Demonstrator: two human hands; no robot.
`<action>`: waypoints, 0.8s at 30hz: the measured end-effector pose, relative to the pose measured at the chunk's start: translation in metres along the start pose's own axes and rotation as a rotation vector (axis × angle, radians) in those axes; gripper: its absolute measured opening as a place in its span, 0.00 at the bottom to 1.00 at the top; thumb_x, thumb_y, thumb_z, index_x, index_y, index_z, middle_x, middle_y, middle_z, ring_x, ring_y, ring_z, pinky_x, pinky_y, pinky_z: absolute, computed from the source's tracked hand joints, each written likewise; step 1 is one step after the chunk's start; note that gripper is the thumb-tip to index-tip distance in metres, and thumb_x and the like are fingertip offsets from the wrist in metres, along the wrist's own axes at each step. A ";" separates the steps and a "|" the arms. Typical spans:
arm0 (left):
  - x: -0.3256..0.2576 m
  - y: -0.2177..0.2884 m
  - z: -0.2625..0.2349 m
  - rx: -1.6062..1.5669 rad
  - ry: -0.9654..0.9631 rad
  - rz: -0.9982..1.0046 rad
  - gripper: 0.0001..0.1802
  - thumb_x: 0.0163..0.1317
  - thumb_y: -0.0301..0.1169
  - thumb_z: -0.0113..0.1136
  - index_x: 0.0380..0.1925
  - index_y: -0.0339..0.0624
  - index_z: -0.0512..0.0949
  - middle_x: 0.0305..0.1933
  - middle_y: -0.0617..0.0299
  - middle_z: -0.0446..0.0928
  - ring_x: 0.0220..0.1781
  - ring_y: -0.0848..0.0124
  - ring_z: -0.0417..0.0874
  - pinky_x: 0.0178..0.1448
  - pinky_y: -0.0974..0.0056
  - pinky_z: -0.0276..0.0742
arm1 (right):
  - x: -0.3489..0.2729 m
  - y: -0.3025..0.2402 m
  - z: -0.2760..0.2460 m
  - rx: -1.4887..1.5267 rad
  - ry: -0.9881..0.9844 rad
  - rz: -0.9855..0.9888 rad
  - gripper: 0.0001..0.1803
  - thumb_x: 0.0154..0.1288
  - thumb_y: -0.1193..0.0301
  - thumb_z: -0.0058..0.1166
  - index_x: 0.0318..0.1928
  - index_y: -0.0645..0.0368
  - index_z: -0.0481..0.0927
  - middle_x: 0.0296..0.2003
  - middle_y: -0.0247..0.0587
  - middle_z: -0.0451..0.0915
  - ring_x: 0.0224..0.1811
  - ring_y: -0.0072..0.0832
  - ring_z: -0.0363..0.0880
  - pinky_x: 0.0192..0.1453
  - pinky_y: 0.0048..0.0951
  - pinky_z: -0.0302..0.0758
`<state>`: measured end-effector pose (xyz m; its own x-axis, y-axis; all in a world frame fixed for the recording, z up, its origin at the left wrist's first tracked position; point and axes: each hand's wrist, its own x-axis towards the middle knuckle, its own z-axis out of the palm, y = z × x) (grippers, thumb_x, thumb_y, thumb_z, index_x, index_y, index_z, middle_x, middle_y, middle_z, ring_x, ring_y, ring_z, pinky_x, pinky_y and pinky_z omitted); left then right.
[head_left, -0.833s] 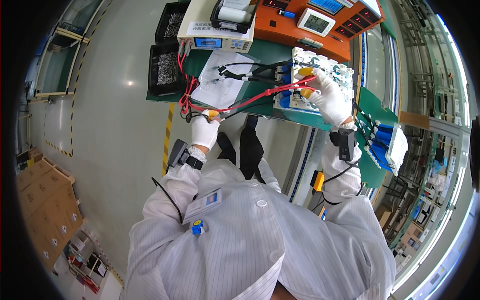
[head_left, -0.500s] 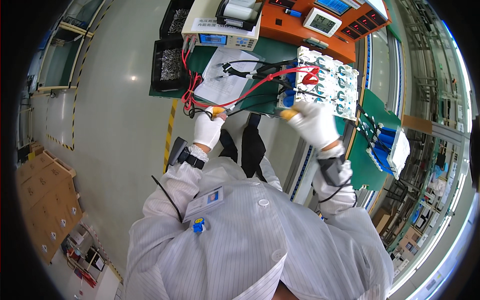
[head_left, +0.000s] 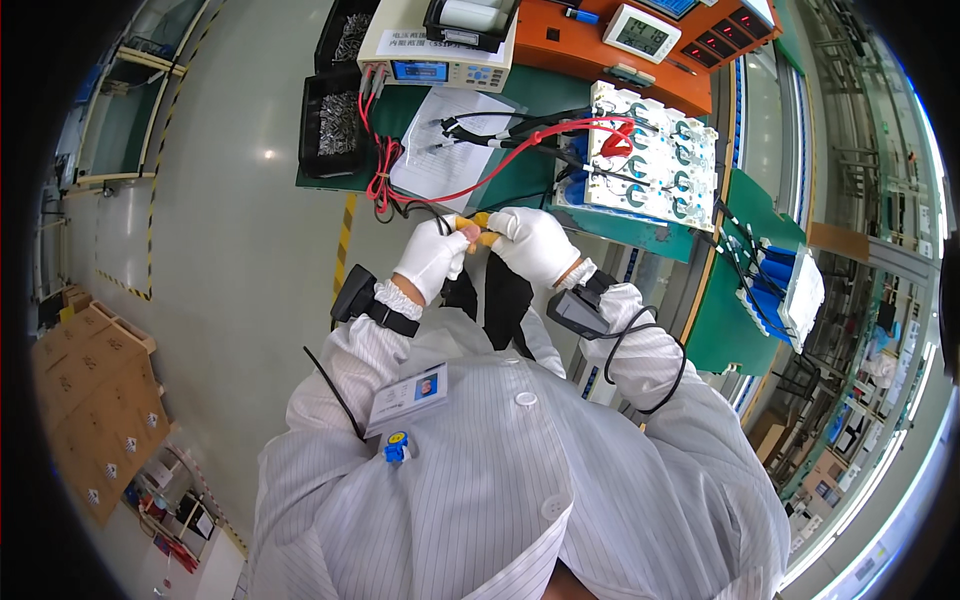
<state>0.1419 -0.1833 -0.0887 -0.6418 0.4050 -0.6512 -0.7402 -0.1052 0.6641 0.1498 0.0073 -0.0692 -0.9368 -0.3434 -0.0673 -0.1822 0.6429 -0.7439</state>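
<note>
My left hand and my right hand wear white gloves with yellow fingertip covers. They meet just off the near edge of the green tabletop, with fingers pinched together. A thin black cable runs into my closed left hand. Whatever my right fingers pinch is hidden. Another dark cable reaches from near the right hand toward a white block with blue cells. Red cables cross from a bundle to the top of that block, over a sheet of paper.
A cream meter stands behind the paper, beside black bins of metal parts. An orange instrument box carries a small digital clock. Another white-and-blue block lies to the right. Cardboard boxes stand at left.
My right hand has moved left, from beside the white block to my left hand, and its fingertips now meet the left ones. My left hand has shifted slightly to the right.
</note>
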 end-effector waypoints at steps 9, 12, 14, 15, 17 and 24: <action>0.015 0.006 -0.023 -0.198 0.024 0.077 0.08 0.67 0.32 0.58 0.35 0.38 0.78 0.22 0.70 0.70 0.14 0.83 0.60 0.17 0.74 0.52 | 0.000 0.007 -0.010 0.111 0.130 0.263 0.18 0.55 0.59 0.66 0.39 0.59 0.85 0.32 0.50 0.84 0.33 0.44 0.83 0.38 0.34 0.79; 0.024 0.020 -0.022 -0.263 0.243 0.205 0.08 0.68 0.31 0.56 0.38 0.38 0.78 0.23 0.63 0.74 0.14 0.79 0.65 0.17 0.72 0.58 | -0.004 0.013 -0.016 0.047 0.082 0.146 0.20 0.61 0.59 0.60 0.46 0.62 0.82 0.36 0.52 0.83 0.37 0.48 0.82 0.42 0.37 0.79; 0.033 0.025 -0.018 -0.317 0.283 0.266 0.07 0.68 0.32 0.56 0.39 0.39 0.77 0.24 0.60 0.76 0.14 0.78 0.66 0.16 0.71 0.60 | -0.006 0.013 -0.012 0.041 0.063 0.022 0.18 0.66 0.62 0.53 0.50 0.61 0.78 0.37 0.54 0.82 0.40 0.52 0.81 0.43 0.42 0.78; 0.036 0.028 -0.010 -0.348 0.283 0.277 0.07 0.67 0.32 0.57 0.39 0.39 0.77 0.24 0.58 0.77 0.14 0.78 0.66 0.16 0.71 0.60 | -0.007 0.015 -0.008 0.040 0.065 0.022 0.18 0.66 0.62 0.53 0.50 0.61 0.78 0.37 0.54 0.82 0.40 0.52 0.81 0.43 0.42 0.78; 0.044 0.032 0.002 -0.293 0.332 0.328 0.07 0.67 0.31 0.57 0.39 0.39 0.76 0.22 0.58 0.77 0.10 0.78 0.63 0.14 0.70 0.57 | -0.010 0.017 0.002 0.029 -0.022 0.102 0.13 0.65 0.64 0.52 0.43 0.61 0.78 0.34 0.54 0.81 0.37 0.53 0.80 0.41 0.44 0.77; 0.055 0.032 0.021 -0.272 0.355 0.353 0.08 0.67 0.33 0.58 0.39 0.40 0.77 0.21 0.63 0.73 0.11 0.80 0.61 0.14 0.71 0.53 | -0.010 0.000 0.006 -0.035 -0.125 0.190 0.10 0.62 0.67 0.54 0.40 0.58 0.79 0.32 0.53 0.81 0.37 0.50 0.80 0.42 0.44 0.76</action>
<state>0.0869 -0.1451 -0.0955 -0.8531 -0.0221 -0.5212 -0.4631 -0.4282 0.7760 0.1608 0.0072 -0.0726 -0.9115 -0.2946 -0.2869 -0.0188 0.7268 -0.6866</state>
